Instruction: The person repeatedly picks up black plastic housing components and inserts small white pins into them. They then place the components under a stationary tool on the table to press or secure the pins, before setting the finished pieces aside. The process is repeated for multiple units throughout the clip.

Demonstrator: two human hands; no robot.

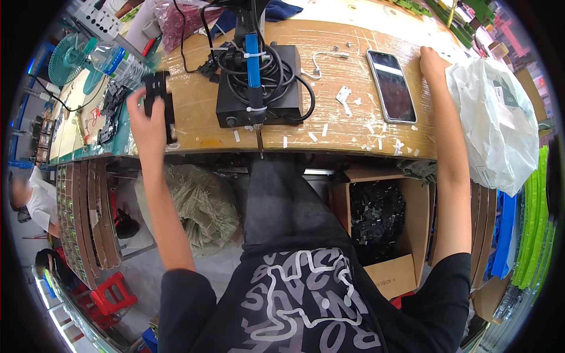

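At the left of the table, my left hand (pixel 147 119) is closed on a flat black plastic part (pixel 157 87), thumb and fingers on its two sides; the hand is slightly blurred. Right beside it, partly covered, lies another dark strip-like part (pixel 170 120). My right hand (pixel 432 62) is curled on the far right of the table, beside a white plastic bag (pixel 493 117). What its fingers hold, if anything, is hidden. Between my arms, a blue and black electric screwdriver (pixel 253 65) hangs tip down in front of a black box with coiled cable (pixel 229 113).
A smartphone (pixel 393 88) lies left of my right forearm. White scraps (pixel 343 97) and a short white cable (pixel 318 62) are scattered nearby. More black parts (pixel 112 109), a water bottle (pixel 120 62) and a green fan (pixel 66 59) stand at left. Below sits a carton (pixel 416 235) of small black pieces.
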